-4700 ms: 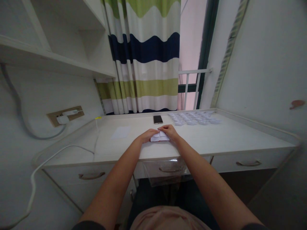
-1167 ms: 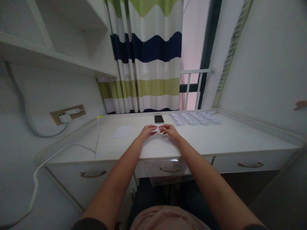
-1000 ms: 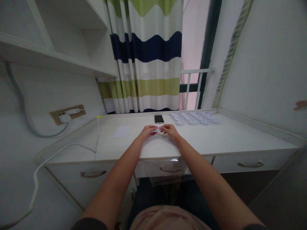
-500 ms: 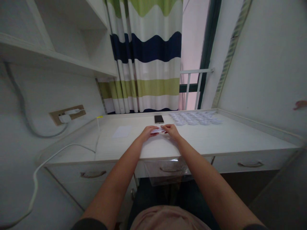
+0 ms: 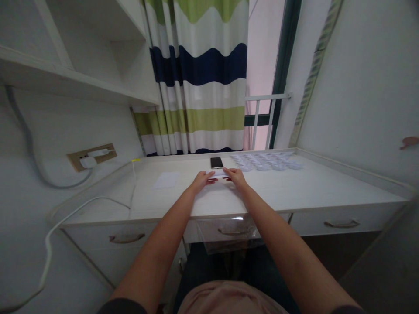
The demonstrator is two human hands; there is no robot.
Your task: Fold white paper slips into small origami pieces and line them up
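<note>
Between my two hands is a small piece of white paper (image 5: pixel 218 173), held a little above the desk and looking folded into a strip. My left hand (image 5: pixel 202 180) pinches its left end, thumb on top and fingers beneath. At the right end my right hand (image 5: pixel 236 177) grips it the same way. Just beyond the hands lies a dark phone (image 5: pixel 216 162). Several folded white paper pieces (image 5: pixel 265 161) sit in rows at the back right of the desk. To the left, flat white paper (image 5: pixel 166 179) rests on the desktop.
The white desk (image 5: pixel 314 187) has drawers along its front, and a clear plastic sheet (image 5: pixel 225 235) hangs over the middle one. A white cable (image 5: pixel 91 199) crosses the left side. Shelves (image 5: pixel 81 83) overhang the upper left. A striped curtain (image 5: pixel 206 96) hangs behind.
The paper in my hands now lies more level, with more of its white face showing between my thumbs. My fingers have shifted slightly along its ends.
</note>
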